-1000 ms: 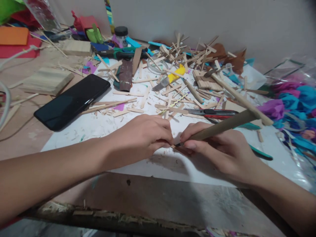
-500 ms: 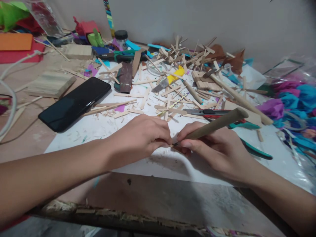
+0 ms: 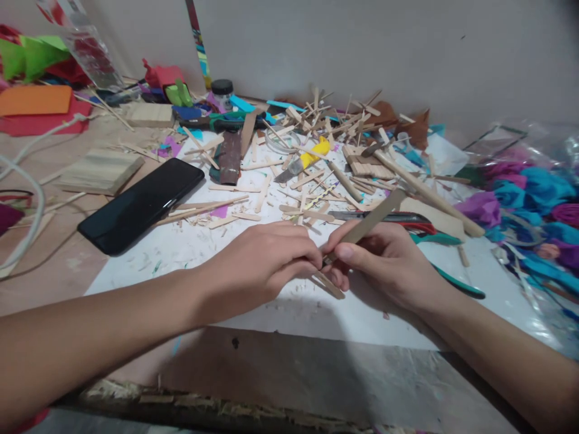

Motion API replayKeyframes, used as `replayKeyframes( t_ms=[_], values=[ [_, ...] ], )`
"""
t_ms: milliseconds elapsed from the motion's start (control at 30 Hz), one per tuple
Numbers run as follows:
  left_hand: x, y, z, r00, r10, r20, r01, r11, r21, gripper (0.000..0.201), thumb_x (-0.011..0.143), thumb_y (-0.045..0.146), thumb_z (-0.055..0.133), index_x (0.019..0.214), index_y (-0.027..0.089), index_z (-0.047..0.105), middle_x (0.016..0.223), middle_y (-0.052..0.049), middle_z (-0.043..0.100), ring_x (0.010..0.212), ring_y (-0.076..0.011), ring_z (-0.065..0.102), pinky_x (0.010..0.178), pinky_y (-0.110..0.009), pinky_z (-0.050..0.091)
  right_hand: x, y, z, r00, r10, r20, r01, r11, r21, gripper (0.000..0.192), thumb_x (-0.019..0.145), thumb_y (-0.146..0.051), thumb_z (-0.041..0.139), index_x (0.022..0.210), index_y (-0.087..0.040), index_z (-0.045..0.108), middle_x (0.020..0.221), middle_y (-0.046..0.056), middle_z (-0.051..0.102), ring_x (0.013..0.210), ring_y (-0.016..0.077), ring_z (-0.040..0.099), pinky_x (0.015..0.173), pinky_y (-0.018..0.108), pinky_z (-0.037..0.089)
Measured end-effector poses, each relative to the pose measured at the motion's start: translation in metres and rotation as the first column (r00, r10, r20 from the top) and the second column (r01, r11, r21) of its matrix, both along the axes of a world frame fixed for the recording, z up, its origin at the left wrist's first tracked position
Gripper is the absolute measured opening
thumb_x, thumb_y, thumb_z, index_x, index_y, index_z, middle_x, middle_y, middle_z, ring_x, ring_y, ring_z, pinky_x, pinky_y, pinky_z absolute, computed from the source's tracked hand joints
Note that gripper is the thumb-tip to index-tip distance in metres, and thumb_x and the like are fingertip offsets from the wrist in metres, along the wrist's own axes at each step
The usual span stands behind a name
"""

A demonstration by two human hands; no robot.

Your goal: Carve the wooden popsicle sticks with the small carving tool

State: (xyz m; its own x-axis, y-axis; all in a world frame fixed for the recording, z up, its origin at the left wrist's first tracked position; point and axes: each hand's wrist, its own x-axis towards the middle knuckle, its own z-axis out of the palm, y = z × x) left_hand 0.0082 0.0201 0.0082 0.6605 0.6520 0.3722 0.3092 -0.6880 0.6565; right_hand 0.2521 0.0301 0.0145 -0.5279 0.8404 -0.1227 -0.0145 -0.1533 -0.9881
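My right hand point(image 3: 384, 256) is closed around a wooden-handled carving tool point(image 3: 373, 223), its handle slanting up and to the right. The tool's tip is down by my left fingers, and its blade is mostly hidden. My left hand point(image 3: 275, 256) is closed, fingertips pinching a thin wooden craft stick point(image 3: 332, 286). One end of the stick pokes out below the fingers, over white paper point(image 3: 253, 316) strewn with shavings. Both hands' fingertips meet at the stick, close together.
A black phone point(image 3: 142, 205) lies to the left. Beyond the hands are a yellow-handled knife point(image 3: 312, 154), a box cutter point(image 3: 380, 217), green-handled pliers point(image 3: 456, 282), a long-handled tool point(image 3: 425, 187) and scattered craft sticks point(image 3: 335, 120). Colourful crepe paper point(image 3: 538, 187) sits at right.
The carving tool's handle has turned and swung left in my right hand. More of the craft stick shows below my fingers. The whole view has shifted slightly.
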Motion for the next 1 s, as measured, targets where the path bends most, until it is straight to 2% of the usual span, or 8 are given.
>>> replayKeyframes(
  t_ms=[200, 333, 533, 700, 833, 900, 933, 1000],
  values=[
    [0.004, -0.008, 0.01, 0.974, 0.108, 0.198, -0.101, 0.994, -0.045, 0.014, 0.109, 0.011, 0.064, 0.105, 0.015, 0.077, 0.1, 0.001, 0.076, 0.092, -0.0086, 0.067, 0.087, -0.016, 0.047, 0.003, 0.005, 0.001, 0.998, -0.001, -0.066, -0.007, 0.993, -0.122, 0.029, 0.089, -0.047, 0.089, 0.089, -0.02, 0.078, 0.063, 0.0, 0.073, 0.044, 0.0123, 0.062, 0.042, 0.021, 0.049],
    [0.002, -0.006, 0.008, 0.976, 0.101, 0.191, -0.088, 0.993, -0.076, 0.014, 0.109, 0.015, 0.066, 0.111, 0.016, 0.081, 0.106, 0.001, 0.08, 0.099, -0.0117, 0.069, 0.093, -0.021, 0.048, 0.004, 0.005, 0.006, 0.996, -0.075, -0.047, 0.067, 0.987, -0.149, 0.026, 0.092, -0.047, 0.086, 0.089, -0.022, 0.076, 0.067, 0.0, 0.073, 0.049, 0.012, 0.065, 0.049, 0.022, 0.052],
    [0.001, -0.005, 0.01, 0.977, 0.122, 0.176, -0.086, 0.977, -0.196, 0.016, 0.106, 0.014, 0.068, 0.097, 0.019, 0.081, 0.091, 0.005, 0.079, 0.085, -0.0109, 0.069, 0.081, -0.023, 0.048, 0.0, 0.003, 0.011, 0.994, -0.103, 0.023, 0.105, 0.988, -0.115, 0.029, 0.089, -0.05, 0.086, 0.086, -0.023, 0.077, 0.056, 0.0, 0.067, 0.045, 0.0155, 0.062, 0.046, 0.026, 0.05],
    [0.002, -0.005, 0.008, 0.995, 0.089, 0.043, -0.07, 0.942, -0.328, 0.02, 0.102, 0.015, 0.064, 0.091, 0.02, 0.08, 0.08, 0.004, 0.076, 0.072, -0.0118, 0.065, 0.068, -0.026, 0.043, 0.005, 0.005, 0.015, 0.965, -0.252, 0.071, 0.248, 0.967, 0.054, 0.025, 0.086, -0.044, 0.091, 0.079, -0.022, 0.08, 0.055, -0.002, 0.059, 0.045, 0.0104, 0.048, 0.042, 0.023, 0.034],
    [0.003, -0.008, -0.002, 0.994, 0.022, -0.11, -0.035, 0.992, -0.118, 0.024, 0.102, 0.014, 0.056, 0.088, 0.015, 0.075, 0.09, -0.004, 0.073, 0.085, -0.0185, 0.062, 0.078, -0.033, 0.042, 0.017, 0.0, 0.028, 0.921, -0.38, 0.09, 0.354, 0.91, 0.217, 0.018, 0.082, -0.038, 0.096, 0.082, -0.023, 0.085, 0.06, -0.003, 0.057, 0.052, 0.0098, 0.044, 0.044, 0.024, 0.028],
    [0.003, -0.01, -0.006, 0.986, 0.018, -0.167, -0.021, 1.0, -0.018, 0.025, 0.102, 0.013, 0.054, 0.085, 0.014, 0.073, 0.094, -0.007, 0.07, 0.088, -0.0209, 0.059, 0.081, -0.036, 0.04, 0.019, -0.008, 0.038, 0.902, -0.399, 0.164, 0.34, 0.892, 0.298, 0.017, 0.084, -0.037, 0.096, 0.085, -0.023, 0.086, 0.064, -0.001, 0.06, 0.054, 0.0111, 0.049, 0.044, 0.026, 0.032],
    [0.002, -0.01, -0.008, 0.981, 0.02, -0.194, -0.02, 1.0, 0.001, 0.025, 0.102, 0.014, 0.054, 0.085, 0.014, 0.073, 0.096, -0.007, 0.069, 0.088, -0.0216, 0.057, 0.08, -0.037, 0.039, 0.019, -0.013, 0.042, 0.877, -0.418, 0.238, 0.304, 0.866, 0.397, 0.018, 0.086, -0.041, 0.094, 0.086, -0.025, 0.086, 0.067, -0.001, 0.063, 0.054, 0.0116, 0.051, 0.044, 0.027, 0.034],
    [0.001, -0.01, -0.009, 0.974, 0.033, -0.225, -0.036, 0.999, -0.008, 0.025, 0.104, 0.017, 0.054, 0.092, 0.015, 0.076, 0.099, -0.007, 0.068, 0.089, -0.0225, 0.056, 0.08, -0.038, 0.037, 0.016, -0.023, 0.047, 0.805, -0.459, 0.376, 0.26, 0.843, 0.471, 0.022, 0.088, -0.046, 0.092, 0.081, -0.026, 0.084, 0.063, -0.001, 0.062, 0.051, 0.0114, 0.05, 0.041, 0.027, 0.032]
  ],
)
